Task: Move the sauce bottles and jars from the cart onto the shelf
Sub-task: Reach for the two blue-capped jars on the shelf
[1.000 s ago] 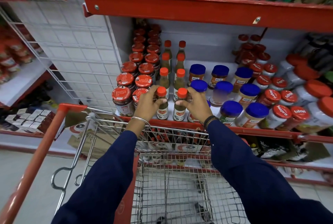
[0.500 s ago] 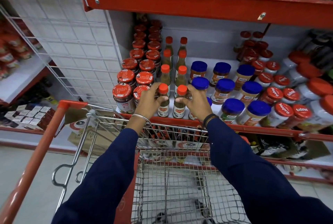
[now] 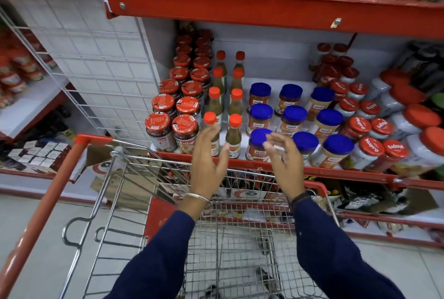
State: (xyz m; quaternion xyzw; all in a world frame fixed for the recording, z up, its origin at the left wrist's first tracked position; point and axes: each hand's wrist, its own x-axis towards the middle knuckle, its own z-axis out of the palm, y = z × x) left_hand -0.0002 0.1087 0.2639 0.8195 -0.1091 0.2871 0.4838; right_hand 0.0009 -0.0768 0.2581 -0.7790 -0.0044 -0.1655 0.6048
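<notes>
Two green sauce bottles with orange caps stand at the shelf's front edge, the left bottle (image 3: 211, 128) and the right bottle (image 3: 234, 134), heading two rows of the same bottles. My left hand (image 3: 206, 164) hovers just in front of the left bottle, fingers apart, holding nothing. Over by the front blue-lidded jar (image 3: 258, 145), my right hand (image 3: 284, 164) is also spread and empty. Both hands float above the wire cart (image 3: 134, 178), whose basket looks empty where visible. The red shelf lip (image 3: 336, 172) runs below the bottles.
Red-lidded jars (image 3: 173, 128) fill the shelf left of the bottles; blue-lidded jars (image 3: 329, 121) and red-capped white jars (image 3: 371, 147) stand to the right. A red upper shelf (image 3: 264, 8) overhangs. A white wire grid panel (image 3: 96, 70) stands left. The cart's red handle (image 3: 40, 214) runs lower left.
Both hands have let go of the two front bottles and drawn back toward me with fingers spread. The bottles stay standing at the shelf's front edge.
</notes>
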